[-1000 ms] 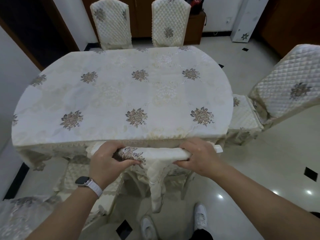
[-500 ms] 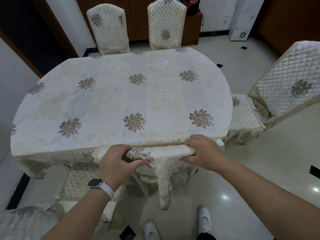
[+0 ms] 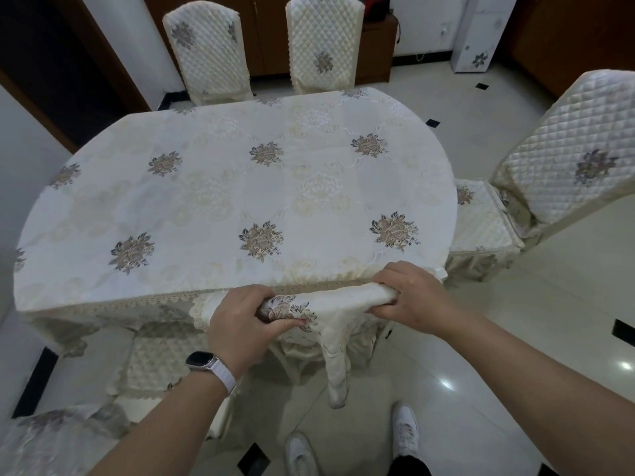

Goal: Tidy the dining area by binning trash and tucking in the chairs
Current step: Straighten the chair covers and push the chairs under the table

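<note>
Head view. A: Chairs, count?
B: Five. Chair at 11 o'clock (image 3: 209, 53) and chair at 12 o'clock (image 3: 323, 46), both backs close to the far rim of the tabletop (image 3: 240, 187). Chair at 3 o'clock (image 3: 567, 159), seat out in the open, not tucked. Chair at 7 o'clock (image 3: 154, 365), seat also showing. Chair at 6 o'clock (image 3: 330, 300), top rail right at the near rim.
A: Hands?
B: Two. Left hand (image 3: 240, 324) and right hand (image 3: 412, 297) each curl round that top rail, one per end.
A: Trash?
B: None visible; no bin in frame. Judgement: binning probably done, this chair nearly in, two left to push.
</note>
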`<state>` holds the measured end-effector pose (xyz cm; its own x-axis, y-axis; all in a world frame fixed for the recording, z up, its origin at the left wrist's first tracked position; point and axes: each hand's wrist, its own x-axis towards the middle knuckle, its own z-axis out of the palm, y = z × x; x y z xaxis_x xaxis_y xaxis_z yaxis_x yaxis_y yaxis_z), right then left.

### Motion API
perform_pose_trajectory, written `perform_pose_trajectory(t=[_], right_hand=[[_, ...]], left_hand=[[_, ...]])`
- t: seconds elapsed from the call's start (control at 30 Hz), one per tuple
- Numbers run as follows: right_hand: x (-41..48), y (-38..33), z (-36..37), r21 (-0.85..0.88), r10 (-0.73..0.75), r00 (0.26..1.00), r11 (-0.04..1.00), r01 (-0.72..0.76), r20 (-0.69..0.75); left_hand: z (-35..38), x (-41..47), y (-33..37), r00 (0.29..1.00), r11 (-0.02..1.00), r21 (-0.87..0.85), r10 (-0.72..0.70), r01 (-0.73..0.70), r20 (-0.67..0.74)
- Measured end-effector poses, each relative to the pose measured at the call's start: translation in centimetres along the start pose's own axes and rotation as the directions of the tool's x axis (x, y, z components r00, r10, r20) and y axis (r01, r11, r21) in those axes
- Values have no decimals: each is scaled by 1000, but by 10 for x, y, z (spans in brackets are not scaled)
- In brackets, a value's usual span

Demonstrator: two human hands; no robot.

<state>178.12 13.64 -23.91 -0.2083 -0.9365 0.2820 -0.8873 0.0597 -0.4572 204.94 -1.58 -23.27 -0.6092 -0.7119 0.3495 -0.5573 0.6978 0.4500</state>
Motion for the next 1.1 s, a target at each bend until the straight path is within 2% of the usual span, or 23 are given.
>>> perform_pose_trajectory(t=[0.13, 0.3, 1.1], right_hand=[[0, -4, 4, 11, 4, 1000, 1000, -4, -1], [0, -4, 5, 17, 17, 1000, 1000, -17, -1], [-4, -2, 17, 50, 38, 999, 998, -40, 37]], left_hand=[[1, -1, -5, 1000, 1000, 5, 8, -8, 0], [4, 2, -11, 997, 999, 36, -25, 22, 71], [15, 1, -17, 989, 997, 16, 74, -77, 128]])
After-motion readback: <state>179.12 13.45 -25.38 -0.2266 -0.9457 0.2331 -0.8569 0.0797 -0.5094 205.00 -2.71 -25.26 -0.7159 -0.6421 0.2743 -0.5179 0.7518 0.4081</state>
